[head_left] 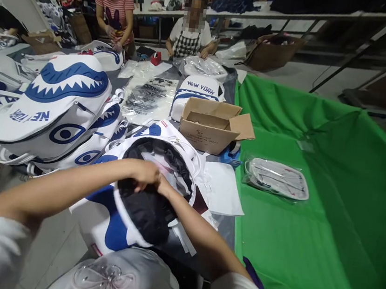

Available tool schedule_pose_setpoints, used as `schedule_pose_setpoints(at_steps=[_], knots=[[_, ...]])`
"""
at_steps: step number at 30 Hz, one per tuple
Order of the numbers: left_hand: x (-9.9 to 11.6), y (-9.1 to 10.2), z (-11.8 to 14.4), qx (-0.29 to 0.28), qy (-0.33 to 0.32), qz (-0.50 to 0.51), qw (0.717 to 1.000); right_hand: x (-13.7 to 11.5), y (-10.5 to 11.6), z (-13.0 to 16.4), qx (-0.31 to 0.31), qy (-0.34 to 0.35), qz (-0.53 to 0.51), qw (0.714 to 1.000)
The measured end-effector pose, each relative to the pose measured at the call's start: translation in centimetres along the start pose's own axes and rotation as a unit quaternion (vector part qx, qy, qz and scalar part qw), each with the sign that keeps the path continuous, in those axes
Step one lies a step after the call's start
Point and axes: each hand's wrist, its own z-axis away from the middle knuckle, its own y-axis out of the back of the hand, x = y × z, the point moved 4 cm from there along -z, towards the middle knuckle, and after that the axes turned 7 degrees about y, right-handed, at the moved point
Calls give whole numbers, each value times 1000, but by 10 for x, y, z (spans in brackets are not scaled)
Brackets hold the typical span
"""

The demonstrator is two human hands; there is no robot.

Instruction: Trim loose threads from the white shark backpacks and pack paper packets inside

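Both forearms reach in from the near edge of the bench (61, 245) and meet over an open white-and-blue backpack (122, 229) lying at the near edge, mouth up, black lining showing. Left hand (145, 174) lies on top, knuckles up, fingers curled down at the rim of the opening; it covers most of the right hand (164, 187), of which only a sliver by the wrist shows. Grip of either hand: cannot tell, fingertips are hidden under the left hand and inside the bag, and nothing pinched can be made out. Bag's lower part is cut off by the person's own clothing at the bottom of the view. To the left, a stack of like backpacks (56, 109) with shark-mouth print, partly cut off at the left edge. Beyond the open bag, an open cardboard box (212, 126); contents not visible. Behind it another backpack (197, 93) reading NEW YORK. Right of the bench, a green cloth bin (328, 217) holding one bagged item (276, 178), contents unclear through the plastic. Two other people (190, 36) work at the far end, hands blurred by distance.
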Motion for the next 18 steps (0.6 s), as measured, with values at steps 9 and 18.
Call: schedule_pose_setpoints(at_steps=[9,18], knots=[[-3,-55,-56,106,-28,-132,985,45,12,61,7,-116,131,984],[8,-66,-77,100,-100,-59,988,6,49,83,28,39,235,971]])
